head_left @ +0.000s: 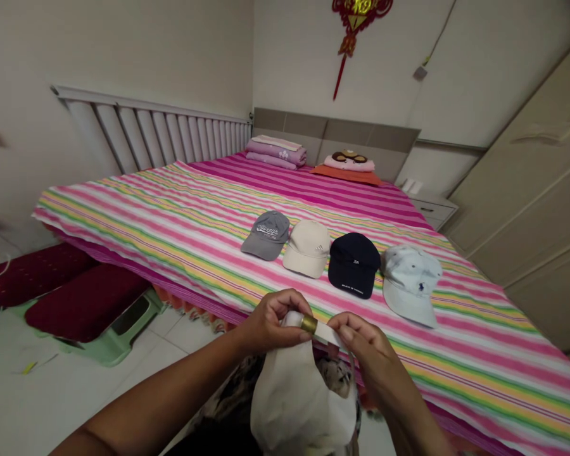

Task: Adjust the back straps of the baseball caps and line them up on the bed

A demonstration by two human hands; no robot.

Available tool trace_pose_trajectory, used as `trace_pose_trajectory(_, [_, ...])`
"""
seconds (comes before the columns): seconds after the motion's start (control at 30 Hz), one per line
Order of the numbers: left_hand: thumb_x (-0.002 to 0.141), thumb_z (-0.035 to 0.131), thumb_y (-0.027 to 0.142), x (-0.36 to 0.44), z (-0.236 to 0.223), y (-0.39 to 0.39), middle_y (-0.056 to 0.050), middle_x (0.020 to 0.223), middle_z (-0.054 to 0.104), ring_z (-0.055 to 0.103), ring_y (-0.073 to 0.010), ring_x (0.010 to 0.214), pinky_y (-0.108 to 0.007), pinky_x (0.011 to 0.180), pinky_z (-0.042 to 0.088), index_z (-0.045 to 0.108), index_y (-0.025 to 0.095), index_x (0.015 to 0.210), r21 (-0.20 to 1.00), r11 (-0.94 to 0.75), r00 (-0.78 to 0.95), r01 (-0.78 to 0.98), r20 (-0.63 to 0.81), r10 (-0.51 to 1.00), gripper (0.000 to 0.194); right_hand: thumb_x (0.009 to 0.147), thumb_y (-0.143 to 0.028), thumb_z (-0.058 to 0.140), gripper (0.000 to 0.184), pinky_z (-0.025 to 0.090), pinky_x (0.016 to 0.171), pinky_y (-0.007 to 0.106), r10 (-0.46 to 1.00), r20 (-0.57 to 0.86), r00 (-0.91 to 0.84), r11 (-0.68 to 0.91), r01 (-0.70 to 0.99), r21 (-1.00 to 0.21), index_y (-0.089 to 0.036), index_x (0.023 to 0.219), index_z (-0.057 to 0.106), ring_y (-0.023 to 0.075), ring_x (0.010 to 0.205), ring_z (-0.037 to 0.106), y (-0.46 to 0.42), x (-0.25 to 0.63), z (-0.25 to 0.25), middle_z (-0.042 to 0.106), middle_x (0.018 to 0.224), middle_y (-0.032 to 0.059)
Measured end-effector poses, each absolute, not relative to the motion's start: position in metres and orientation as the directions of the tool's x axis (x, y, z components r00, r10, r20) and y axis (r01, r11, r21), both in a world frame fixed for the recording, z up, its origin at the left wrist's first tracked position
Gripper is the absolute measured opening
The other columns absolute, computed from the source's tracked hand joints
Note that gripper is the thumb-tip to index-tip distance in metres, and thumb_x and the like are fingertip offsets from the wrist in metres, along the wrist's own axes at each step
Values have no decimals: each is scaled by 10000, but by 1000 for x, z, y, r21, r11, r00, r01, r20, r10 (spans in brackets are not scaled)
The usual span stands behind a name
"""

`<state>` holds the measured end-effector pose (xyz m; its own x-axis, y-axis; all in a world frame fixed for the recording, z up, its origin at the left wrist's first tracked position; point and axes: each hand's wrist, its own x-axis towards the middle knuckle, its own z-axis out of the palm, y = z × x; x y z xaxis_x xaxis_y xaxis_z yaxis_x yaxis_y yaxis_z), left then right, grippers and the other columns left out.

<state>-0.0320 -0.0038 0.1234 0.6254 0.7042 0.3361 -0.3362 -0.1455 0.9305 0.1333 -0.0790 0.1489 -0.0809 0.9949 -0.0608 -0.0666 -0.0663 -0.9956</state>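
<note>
A cream baseball cap hangs in front of me, its back opening and strap facing up. My left hand pinches the strap beside a brass-coloured buckle. On the other side of the buckle, my right hand grips the white strap between thumb and fingers. Beyond my hands, a row of caps lies on the bed: a grey cap, a beige cap, a navy cap and a pale blue cap.
The bed has a striped sheet. Folded purple bedding and a pillow stack sit near the headboard. Red-topped green stools stand at the left. A nightstand and wardrobe are at the right.
</note>
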Motion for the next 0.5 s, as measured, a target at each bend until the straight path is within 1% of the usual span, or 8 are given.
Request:
trace_pose_trajectory(0.1, [602,704,268,-32,123,-3,-17,691,527,461,-89,613,-215,584,355,523,140,775,931,-138,637,-339,335,694,281,712,-400,592,257,311,482,225,996,-75,-45,-73,29,-997,-164,620,546,101,491,413,-79,134,149,498,521,-20])
trace_pose_trajectory(0.2, [614,694,254,-31,123,-3,-17,698,523,461,-92,620,-219,587,358,524,143,783,934,-138,654,-330,332,680,264,706,-397,598,274,301,481,225,998,-63,-31,-62,31,-998,-163,585,523,93,472,396,-78,129,147,491,485,-25])
trace_pose_trajectory(0.37, [618,691,240,-32,124,-4,-22,712,528,460,-92,619,-216,580,354,528,140,793,939,-145,679,-312,327,658,258,739,-391,575,258,311,502,226,995,-56,-86,-59,-29,-998,-152,649,539,90,494,419,-76,126,144,501,514,-22])
trace_pose_trajectory(0.43, [615,694,249,-34,124,-2,-19,709,530,463,-92,621,-215,583,353,529,141,789,936,-138,668,-324,329,667,263,766,-405,539,258,309,495,226,988,-75,-132,-85,-69,-994,-152,724,559,90,494,429,-77,129,143,521,551,-14])
trace_pose_trajectory(0.5, [609,700,254,-36,124,-1,-15,705,528,460,-88,616,-209,577,347,528,142,783,934,-121,655,-337,325,682,269,783,-413,510,264,294,472,225,980,-115,-161,-130,-82,-988,-156,759,562,86,474,424,-77,133,142,539,575,-8])
